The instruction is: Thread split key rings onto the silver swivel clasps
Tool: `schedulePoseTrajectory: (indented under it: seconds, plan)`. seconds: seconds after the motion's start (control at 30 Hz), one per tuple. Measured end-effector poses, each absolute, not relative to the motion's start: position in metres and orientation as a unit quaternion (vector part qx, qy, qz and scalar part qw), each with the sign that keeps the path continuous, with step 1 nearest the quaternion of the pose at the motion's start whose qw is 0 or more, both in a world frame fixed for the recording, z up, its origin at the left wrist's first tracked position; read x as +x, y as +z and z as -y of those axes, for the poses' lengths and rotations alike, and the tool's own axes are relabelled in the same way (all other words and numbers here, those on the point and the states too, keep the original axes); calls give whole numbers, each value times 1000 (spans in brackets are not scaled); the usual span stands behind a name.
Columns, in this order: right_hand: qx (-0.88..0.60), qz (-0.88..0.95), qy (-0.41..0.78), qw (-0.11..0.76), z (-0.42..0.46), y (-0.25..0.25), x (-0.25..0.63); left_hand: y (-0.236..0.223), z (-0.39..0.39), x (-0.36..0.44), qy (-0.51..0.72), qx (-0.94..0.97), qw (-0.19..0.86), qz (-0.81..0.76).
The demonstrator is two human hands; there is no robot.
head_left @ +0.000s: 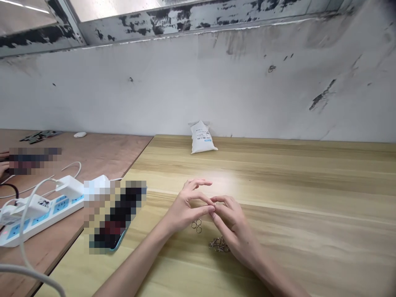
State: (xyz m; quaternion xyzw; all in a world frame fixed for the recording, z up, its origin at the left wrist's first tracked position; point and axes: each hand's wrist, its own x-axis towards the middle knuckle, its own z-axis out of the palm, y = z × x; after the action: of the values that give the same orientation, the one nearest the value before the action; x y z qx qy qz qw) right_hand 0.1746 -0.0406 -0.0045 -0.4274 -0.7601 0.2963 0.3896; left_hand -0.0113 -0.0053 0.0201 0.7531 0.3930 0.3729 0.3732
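"Head view: state of the fingers?"

"Left fingers [201,212], one set, thumb and index narrowed to a pinch. Right fingers [220,225], one set, likewise narrowed. The tips meet over a small metal piece [214,204], held above the tabletop [293,185]. Which set bears more of it, I cannot tell."

"Adjoining items?"

"Loose rings [199,226], three, lying close together below my left fingers. Metal clasps [220,248], one heap, by my right palm. White packet [202,140], one, at the wall [161,90]."

"Risks?"

"First: a dropped piece. Cause, contact at the very tips only, on something slight and probably slick; being small, it could bounce or roll. Second: a scattered heap. Cause, my right palm lowered carelessly. Third: pieces caught in one another. Cause, their crowding in the heap."

"Obscured or incomplete?"

"The held piece: mostly covered by my fingertips, exact form unclear. The heap: partly behind my right hand, count not possible. Phone [118,243]: largely pixelated, one teal edge legible. Packet print: too small to read. Another person's hand [3,167]: cut off at the left edge. My forearms: cut off below."
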Motion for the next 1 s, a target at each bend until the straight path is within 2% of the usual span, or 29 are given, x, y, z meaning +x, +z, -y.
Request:
schedulePoseTrajectory:
  seconds: [0.23, 0.4, 0.5, 0.67, 0.73, 0.83, 1.0]
  plan:
    - [-418, 779, 266, 385, 41, -3, 177, 20, 4, -11, 344, 737, 407, -415]
    - [-417, 789, 252, 374, 36, -5, 181, 23, 4, -14, 343, 753, 387, -407]
    - [-407, 792, 275, 363, 33, 0, 185, 26, 2, -18, 337, 790, 327, -393]
    - [-414, 763, 367, 333, 33, 9, 186, 23, 4, -13, 287, 886, 81, -356]
    - [-412, 748, 403, 330, 34, 9, 185, 21, 6, -10, 275, 900, 15, -337]
    - [-416, 736, 413, 339, 30, 8, 187, 21, 3, -14, 291, 887, -10, -358]
    - [-459, 742, 343, 349, 15, 5, 207, 19, -17, -46, 333, 805, 2, -491]
